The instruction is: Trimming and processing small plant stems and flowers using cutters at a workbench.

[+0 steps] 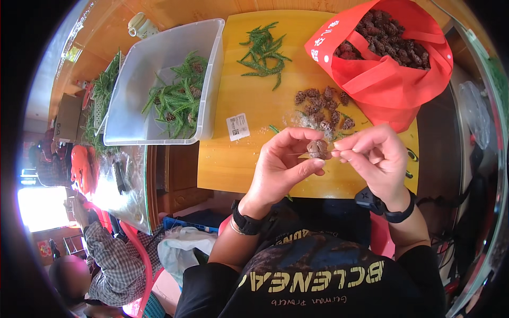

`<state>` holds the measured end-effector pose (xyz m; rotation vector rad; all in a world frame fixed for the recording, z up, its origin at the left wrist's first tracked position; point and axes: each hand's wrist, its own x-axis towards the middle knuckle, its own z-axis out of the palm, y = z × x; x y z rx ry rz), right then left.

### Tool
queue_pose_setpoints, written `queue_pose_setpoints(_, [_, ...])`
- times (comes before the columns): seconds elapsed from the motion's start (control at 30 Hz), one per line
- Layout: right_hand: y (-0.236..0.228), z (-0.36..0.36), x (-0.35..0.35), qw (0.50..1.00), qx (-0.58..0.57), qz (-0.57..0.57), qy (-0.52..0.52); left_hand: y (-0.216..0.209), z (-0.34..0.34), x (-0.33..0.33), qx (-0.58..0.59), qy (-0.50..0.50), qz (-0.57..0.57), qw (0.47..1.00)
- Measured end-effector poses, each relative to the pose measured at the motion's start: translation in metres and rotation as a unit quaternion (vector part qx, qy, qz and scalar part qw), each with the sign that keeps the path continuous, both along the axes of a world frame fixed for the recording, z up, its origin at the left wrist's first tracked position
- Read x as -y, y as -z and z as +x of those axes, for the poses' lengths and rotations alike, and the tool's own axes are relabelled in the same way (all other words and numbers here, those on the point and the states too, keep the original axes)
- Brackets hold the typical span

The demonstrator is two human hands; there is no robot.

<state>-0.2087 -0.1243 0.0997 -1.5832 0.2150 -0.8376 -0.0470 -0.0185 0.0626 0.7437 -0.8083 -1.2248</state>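
Over the near part of the yellow table (233, 169), my left hand (283, 164) pinches a small brown pine cone (317, 149) between thumb and fingers. My right hand (376, 159) is closed on a thin wire (335, 151) that runs to the cone's right side. A fine strand also shows left of the cone, partly hidden by my fingers. Just beyond my hands lies a loose group of pine cones (316, 102). Artificial green sprigs (263, 53) are heaped at the table's far side.
A red fabric bag (382, 90) full of pine cones (389, 37) stands far right. On the left is a clear plastic bin (135, 95) holding green sprigs with cones (180, 98). A white label (238, 127) lies beside it. A person in a checked shirt (119, 262) sits lower left.
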Motion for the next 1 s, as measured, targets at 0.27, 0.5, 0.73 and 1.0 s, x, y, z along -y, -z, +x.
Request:
queue_pose_setpoints(0.27, [0.001,0.000,0.004,0.931,-0.095,-0.324,0.137,-0.002,-0.009,0.000,0.016,-0.031,-0.019,0.999])
queue_pose_setpoints(0.5, [-0.002,0.000,-0.007,0.927,-0.102,-0.310,0.182,0.000,-0.010,0.004,0.069,-0.049,-0.083,0.993])
queue_pose_setpoints(0.73, [-0.002,-0.001,-0.010,0.915,-0.116,-0.333,0.197,-0.003,-0.011,0.003,0.029,-0.026,-0.045,0.998])
queue_pose_setpoints(1.0, [-0.004,0.001,-0.009,0.905,-0.099,-0.361,0.204,-0.001,-0.008,0.000,-0.078,0.011,-0.039,0.996])
